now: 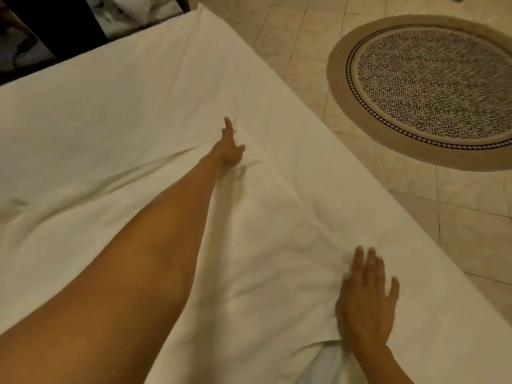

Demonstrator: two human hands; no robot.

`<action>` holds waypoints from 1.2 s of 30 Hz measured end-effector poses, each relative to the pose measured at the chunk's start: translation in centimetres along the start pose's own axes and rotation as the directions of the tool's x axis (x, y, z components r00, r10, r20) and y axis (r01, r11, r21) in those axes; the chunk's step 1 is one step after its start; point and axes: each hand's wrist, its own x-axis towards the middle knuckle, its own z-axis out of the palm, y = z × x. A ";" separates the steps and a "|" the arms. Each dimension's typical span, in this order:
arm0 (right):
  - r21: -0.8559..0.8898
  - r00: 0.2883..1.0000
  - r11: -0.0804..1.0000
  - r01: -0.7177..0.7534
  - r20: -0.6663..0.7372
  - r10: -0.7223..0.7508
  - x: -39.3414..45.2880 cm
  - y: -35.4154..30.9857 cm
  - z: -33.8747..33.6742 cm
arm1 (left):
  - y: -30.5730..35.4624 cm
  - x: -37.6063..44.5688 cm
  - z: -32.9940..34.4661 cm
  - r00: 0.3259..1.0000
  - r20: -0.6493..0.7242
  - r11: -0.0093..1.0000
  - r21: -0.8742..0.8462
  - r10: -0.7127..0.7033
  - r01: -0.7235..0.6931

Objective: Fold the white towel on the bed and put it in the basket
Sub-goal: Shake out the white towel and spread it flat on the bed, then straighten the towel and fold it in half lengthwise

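The towel (pixel 263 245) lies spread out on the bed (pixel 97 106), white on white, so its edges are hard to pick out. It looks like the job is near the start: the towel is being laid flat or given its first fold, and no neat stack shows yet. The left hand (pixel 228 151) reaches far out at the towel's far edge, 1 finger straight and the others blurred (I cannot tell if it pinches the cloth). The right hand (pixel 365 297) rests flat on the near part, fingers straight and a bit spread. Still to do: the folds, then the basket, which I cannot see here. The floor (pixel 304 51) has pale tiles. A round rug (pixel 432 87) lies beside the bed.
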 end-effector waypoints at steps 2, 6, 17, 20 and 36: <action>0.017 0.994 0.997 0.077 0.079 -0.078 0.1 -0.3 0.9 | -1.8 0.1 3.2 0.992 0.104 0.979 0.199 -0.068 0.046; 0.038 0.971 0.990 0.136 0.194 -0.141 0.4 1.0 2.9 | -4.6 -0.2 6.3 0.988 0.133 0.887 0.461 -0.080 0.010; 0.092 0.956 0.989 0.118 0.258 -0.138 0.5 0.4 1.2 | -4.1 -4.1 4.9 0.998 0.063 0.829 0.560 -0.022 -0.017; 0.086 0.938 0.985 0.149 0.303 -0.168 0.1 -0.2 -0.2 | -3.8 -6.3 3.8 0.999 0.035 0.817 0.576 -0.020 -0.004; 0.091 0.726 0.860 0.502 0.497 -0.476 -15.2 -7.9 -4.0 | -21.5 -37.2 7.7 0.950 0.064 0.866 0.435 -0.305 0.249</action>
